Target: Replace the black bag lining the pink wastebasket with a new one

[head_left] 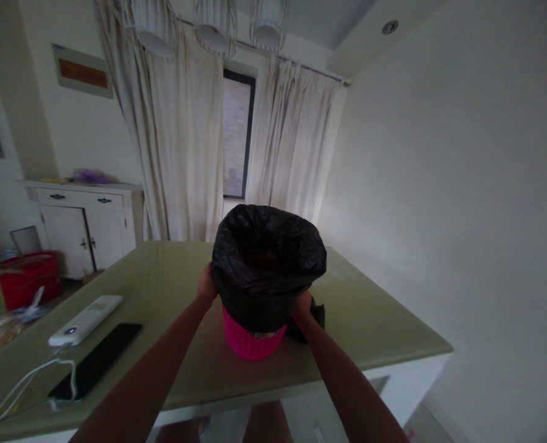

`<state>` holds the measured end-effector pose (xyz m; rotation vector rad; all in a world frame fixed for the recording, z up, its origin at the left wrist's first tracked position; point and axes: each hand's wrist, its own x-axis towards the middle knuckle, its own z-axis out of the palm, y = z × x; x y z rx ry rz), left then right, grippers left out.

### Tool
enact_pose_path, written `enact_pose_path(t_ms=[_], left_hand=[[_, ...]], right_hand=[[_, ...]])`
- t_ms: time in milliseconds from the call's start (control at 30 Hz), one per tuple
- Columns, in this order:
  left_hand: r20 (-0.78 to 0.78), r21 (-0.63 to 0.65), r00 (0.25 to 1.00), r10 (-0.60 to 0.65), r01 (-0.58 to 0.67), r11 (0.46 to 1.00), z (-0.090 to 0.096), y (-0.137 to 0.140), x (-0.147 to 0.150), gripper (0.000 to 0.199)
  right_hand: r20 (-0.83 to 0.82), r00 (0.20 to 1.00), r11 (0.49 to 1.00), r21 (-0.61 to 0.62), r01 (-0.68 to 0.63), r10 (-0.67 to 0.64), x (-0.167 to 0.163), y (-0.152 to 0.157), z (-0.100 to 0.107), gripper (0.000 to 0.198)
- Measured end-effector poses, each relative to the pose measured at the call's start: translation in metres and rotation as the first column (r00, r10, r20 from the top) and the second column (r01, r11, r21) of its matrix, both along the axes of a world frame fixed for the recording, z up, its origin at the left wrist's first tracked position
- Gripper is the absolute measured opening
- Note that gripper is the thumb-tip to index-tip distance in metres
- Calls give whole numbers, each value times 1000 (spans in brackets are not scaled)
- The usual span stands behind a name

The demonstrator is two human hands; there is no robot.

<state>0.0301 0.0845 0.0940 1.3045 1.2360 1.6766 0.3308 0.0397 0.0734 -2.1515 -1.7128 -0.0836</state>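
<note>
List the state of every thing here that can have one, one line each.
black bag: mouth open, folded down over the bin rim
pink bin: upright on the table, lined
left hand: gripping the bag
right hand: gripping the bag
phone: screen dark, cable attached
curtains: parted
cabinet: doors shut

At the centre of the frame a bin [253, 340] is bright pink with a woven lattice pattern, and the bag [267, 264] over it is glossy black. The desk [375, 320] is pale olive green with a white edge. At lower left lie a white power bank [85, 319], a white cable [28, 381] and a black phone [96, 360]. At far left a box [19, 278] is red. The cabinet [86, 224] is white, the curtains [181, 135] cream, the walls [462, 184] off-white.
</note>
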Motion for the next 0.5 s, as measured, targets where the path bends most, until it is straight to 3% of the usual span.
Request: enact_pose_path(t_ms=[367,500], left_hand=[[-87,5,996,-5,6,1000,-17,-6,3,34],[-177,-21,984,0,-4,1000,-35,-7,0,42]], right_hand=[[-3,1000,1000,-15,-16,16,1,0,-19,34],[-9,1000,998,-58,16,-16,4,1,-25,32]])
